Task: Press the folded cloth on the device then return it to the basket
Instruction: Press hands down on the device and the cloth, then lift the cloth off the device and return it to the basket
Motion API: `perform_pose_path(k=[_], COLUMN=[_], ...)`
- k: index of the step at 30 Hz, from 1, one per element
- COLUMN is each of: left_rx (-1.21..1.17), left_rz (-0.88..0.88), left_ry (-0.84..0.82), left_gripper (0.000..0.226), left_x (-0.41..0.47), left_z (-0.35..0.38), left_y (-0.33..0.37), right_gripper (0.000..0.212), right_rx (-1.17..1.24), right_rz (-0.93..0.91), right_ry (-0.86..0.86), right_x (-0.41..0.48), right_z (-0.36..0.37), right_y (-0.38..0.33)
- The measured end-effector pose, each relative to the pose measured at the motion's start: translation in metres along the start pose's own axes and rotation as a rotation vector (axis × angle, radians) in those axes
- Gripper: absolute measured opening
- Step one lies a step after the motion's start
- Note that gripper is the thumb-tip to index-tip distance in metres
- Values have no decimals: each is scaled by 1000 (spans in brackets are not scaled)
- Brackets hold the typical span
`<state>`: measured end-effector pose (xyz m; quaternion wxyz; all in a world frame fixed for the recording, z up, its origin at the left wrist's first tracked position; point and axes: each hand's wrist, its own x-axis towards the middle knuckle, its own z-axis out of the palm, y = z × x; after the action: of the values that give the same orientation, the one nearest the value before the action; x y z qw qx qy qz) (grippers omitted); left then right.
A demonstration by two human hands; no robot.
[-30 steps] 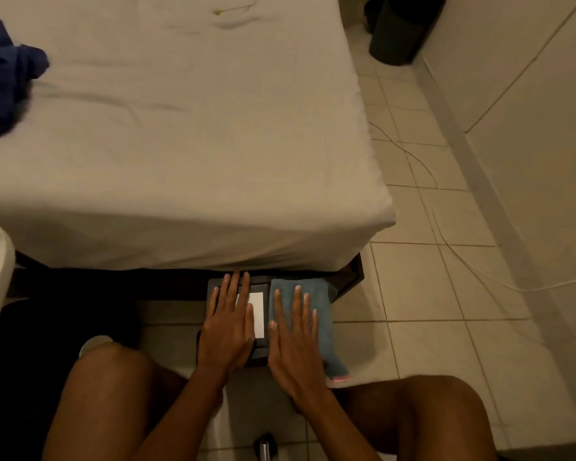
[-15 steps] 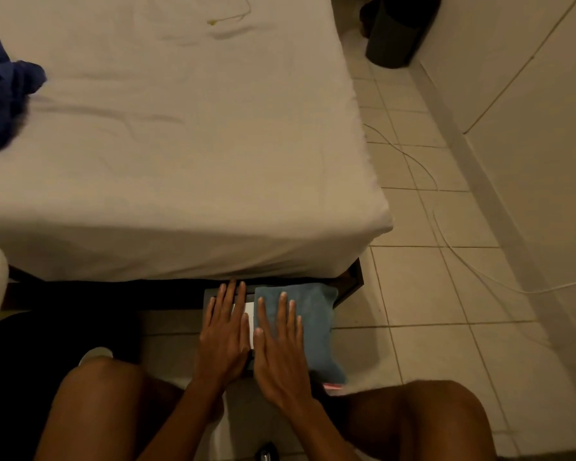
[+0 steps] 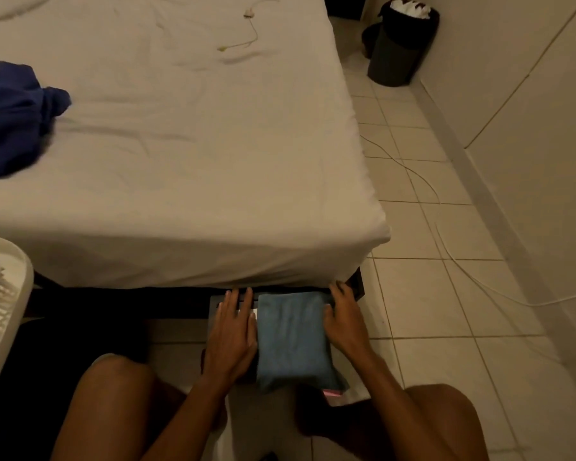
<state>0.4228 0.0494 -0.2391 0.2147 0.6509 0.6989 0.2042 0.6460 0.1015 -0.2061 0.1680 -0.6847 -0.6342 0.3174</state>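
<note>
A folded blue cloth point(image 3: 293, 337) lies on a dark flat device point(image 3: 215, 302) on the floor, at the foot of the bed. My left hand point(image 3: 233, 331) rests flat on the device with fingers spread, touching the cloth's left edge. My right hand point(image 3: 345, 322) sits at the cloth's right edge with its fingers curled against that side. A white basket point(image 3: 0, 294) shows at the left border. Most of the device is hidden under the cloth and hands.
The white-sheeted bed point(image 3: 180, 161) fills the upper view, with a dark blue garment point(image 3: 14, 114) on it. A black bin point(image 3: 401, 44) stands by the wall. A white cable point(image 3: 446, 247) trails over the tiled floor on the right. My knees frame the bottom.
My right hand slid off the top of the cloth to its right edge. The cloth now lies further left over the device, covering most of its pale panel.
</note>
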Motion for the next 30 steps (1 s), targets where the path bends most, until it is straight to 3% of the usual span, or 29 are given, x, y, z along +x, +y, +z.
perform_pose_path(k=[3, 11, 14, 19, 23, 30], left_rx=[-45, 51, 81, 109, 115, 47], left_rz=[-31, 85, 121, 95, 56, 50], left_ry=[10, -35, -75, -176, -282, -361], left_gripper=[71, 22, 18, 24, 24, 14], left_x=[9, 36, 47, 56, 63, 73], left_z=[-9, -19, -25, -34, -41, -51], left_y=[21, 27, 27, 28, 33, 33], right_gripper=[47, 40, 38, 12, 8, 3], right_rx=[-11, -132, -161, -163, -143, -90], right_rz=[-72, -99, -104, -124, -108, -52], right_ry=[-119, -287, -324, -272, -262, -520], right_x=[13, 39, 47, 49, 50, 57], right_z=[-8, -22, -32, -39, -49, -63], right_y=[11, 11, 16, 23, 23, 24])
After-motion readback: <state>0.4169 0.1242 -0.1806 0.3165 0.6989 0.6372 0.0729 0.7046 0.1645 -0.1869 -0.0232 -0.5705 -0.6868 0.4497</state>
